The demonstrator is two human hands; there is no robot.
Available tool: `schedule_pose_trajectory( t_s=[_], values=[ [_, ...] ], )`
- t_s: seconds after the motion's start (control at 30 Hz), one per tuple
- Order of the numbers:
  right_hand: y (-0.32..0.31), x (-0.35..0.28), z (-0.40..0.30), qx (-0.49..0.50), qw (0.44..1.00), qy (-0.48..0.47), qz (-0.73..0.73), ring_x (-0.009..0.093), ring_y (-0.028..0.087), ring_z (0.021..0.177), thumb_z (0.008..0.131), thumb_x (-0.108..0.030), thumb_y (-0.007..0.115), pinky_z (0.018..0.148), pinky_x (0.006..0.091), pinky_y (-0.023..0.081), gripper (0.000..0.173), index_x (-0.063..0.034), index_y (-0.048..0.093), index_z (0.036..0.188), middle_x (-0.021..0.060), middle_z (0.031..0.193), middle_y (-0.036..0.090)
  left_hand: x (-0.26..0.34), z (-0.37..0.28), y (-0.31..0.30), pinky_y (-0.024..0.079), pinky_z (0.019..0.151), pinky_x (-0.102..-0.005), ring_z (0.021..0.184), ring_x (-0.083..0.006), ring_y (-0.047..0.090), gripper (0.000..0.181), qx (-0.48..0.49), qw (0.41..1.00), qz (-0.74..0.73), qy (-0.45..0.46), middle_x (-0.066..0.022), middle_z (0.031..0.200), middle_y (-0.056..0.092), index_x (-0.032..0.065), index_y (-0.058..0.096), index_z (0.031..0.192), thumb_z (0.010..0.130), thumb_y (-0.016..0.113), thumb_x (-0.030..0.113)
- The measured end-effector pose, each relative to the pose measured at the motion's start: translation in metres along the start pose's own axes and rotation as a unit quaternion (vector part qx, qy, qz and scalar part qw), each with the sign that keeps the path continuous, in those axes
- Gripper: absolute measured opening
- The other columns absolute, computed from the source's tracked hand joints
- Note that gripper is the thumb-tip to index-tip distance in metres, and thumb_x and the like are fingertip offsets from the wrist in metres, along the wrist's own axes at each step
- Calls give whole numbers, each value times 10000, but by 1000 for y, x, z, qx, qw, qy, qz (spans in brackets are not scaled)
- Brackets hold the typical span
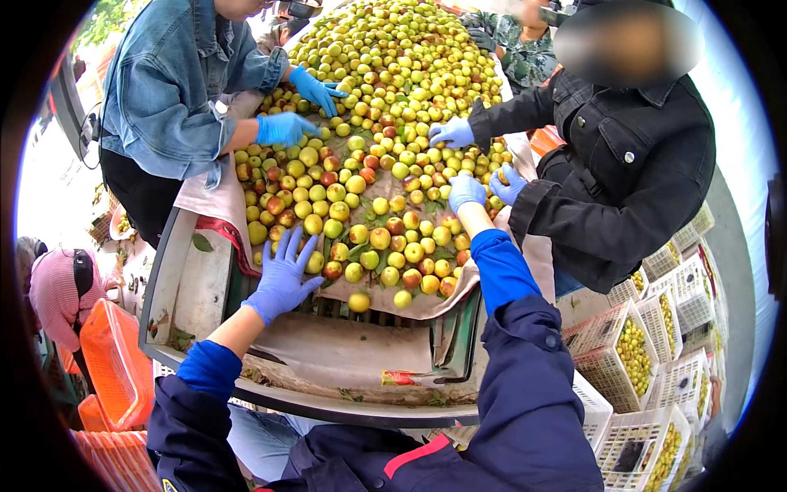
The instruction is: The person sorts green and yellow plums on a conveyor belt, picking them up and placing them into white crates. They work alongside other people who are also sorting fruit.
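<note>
My left hand [280,283], in a thin purple-blue glove, lies palm down at the near left corner of the fruit layer. Its fingers are spread and touch or nearly touch a few fruits. Yellow-green, red-blushed round fruits [379,238], which look like jujubes, cover the cloth-lined sorting table. In a matching glove, my right hand [466,194] reaches farther forward among the fruits on the right. Its back faces me and hides the fingertips, so whether it grips a fruit is unclear. Two loose fruits [359,302] rest near the cloth's front edge [424,310].
A co-worker's blue-gloved hands [286,128] work at the left; another's gloved hands [509,184] are close beside my right hand, one holding a fruit. White crates of fruit [615,350] stand at lower right, orange crates [117,363] at lower left. The table's raised rim [344,413] curves before me.
</note>
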State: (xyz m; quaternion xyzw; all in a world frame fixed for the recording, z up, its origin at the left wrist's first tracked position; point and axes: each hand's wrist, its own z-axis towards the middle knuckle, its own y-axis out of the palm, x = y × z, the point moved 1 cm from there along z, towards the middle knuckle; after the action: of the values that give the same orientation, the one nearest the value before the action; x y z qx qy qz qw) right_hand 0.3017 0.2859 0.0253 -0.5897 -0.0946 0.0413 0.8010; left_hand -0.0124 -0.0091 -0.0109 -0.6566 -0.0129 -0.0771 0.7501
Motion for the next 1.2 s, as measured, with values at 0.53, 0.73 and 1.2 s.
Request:
schedule_pose_trajectory(
  t_s=[0.53, 0.73, 1.2],
  values=[
    [-14, -31, -24, -87, 991, -81, -61, 314, 698, 860, 837, -140, 565, 730, 445, 547, 211, -87, 603, 1037, 147, 944, 700, 4, -10, -3, 148, 1080, -654, 1428, -397, 165, 919, -20, 999, 19, -16, -202, 1559, 144, 183, 180, 1527, 810, 612, 562],
    [-17, -74, -82, 49, 985, -148, -76, 292, 669, 737, 867, -117, 536, 618, 375, 559, 136, -94, 594, 988, 142, 899, 621, 11, -20, -6, 148, 1055, -694, 1419, -441, 154, 920, -39, 999, 20, -3, -197, 1568, 113, 197, 174, 1528, 811, 607, 578],
    [-81, -163, -210, -97, 870, -413, 253, 351, 636, 853, 839, -115, 556, 689, 452, 536, 425, -116, 537, 1264, 164, 1001, 578, -5, -21, 2, 120, 1080, -681, 1419, -484, 107, 732, 27, 999, -39, 9, -203, 1565, 134, 232, 252, 1513, 902, 532, 521]
  ],
)
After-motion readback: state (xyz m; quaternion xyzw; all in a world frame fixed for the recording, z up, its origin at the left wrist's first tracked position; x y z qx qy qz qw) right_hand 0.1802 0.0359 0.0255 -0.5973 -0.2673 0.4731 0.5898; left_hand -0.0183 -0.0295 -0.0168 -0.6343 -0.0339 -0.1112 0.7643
